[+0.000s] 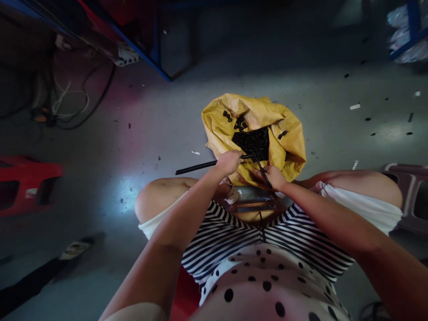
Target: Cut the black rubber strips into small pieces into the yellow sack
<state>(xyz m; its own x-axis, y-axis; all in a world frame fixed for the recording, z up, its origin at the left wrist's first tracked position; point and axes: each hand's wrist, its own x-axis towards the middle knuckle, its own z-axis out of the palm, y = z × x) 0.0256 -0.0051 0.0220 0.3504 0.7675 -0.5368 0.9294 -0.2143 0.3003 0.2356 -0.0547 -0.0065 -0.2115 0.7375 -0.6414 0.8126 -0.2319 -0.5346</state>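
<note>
I sit over a yellow woven sack (287,142) that stands open on the floor between my knees, with several small black pieces (251,140) inside. My left hand (228,162) is closed round a long thin black strip (195,167) that sticks out to the left. Just to the right, my right hand (274,177) is closed on a small dark cutting tool (265,176) at the strip's other end, above the sack's near rim.
A red plastic stool (26,183) stands at the left and a dark stool (409,194) at the right. Cables (72,100) lie by a blue metal frame (147,58) at the back left. Black and white scraps dot the grey floor (368,119).
</note>
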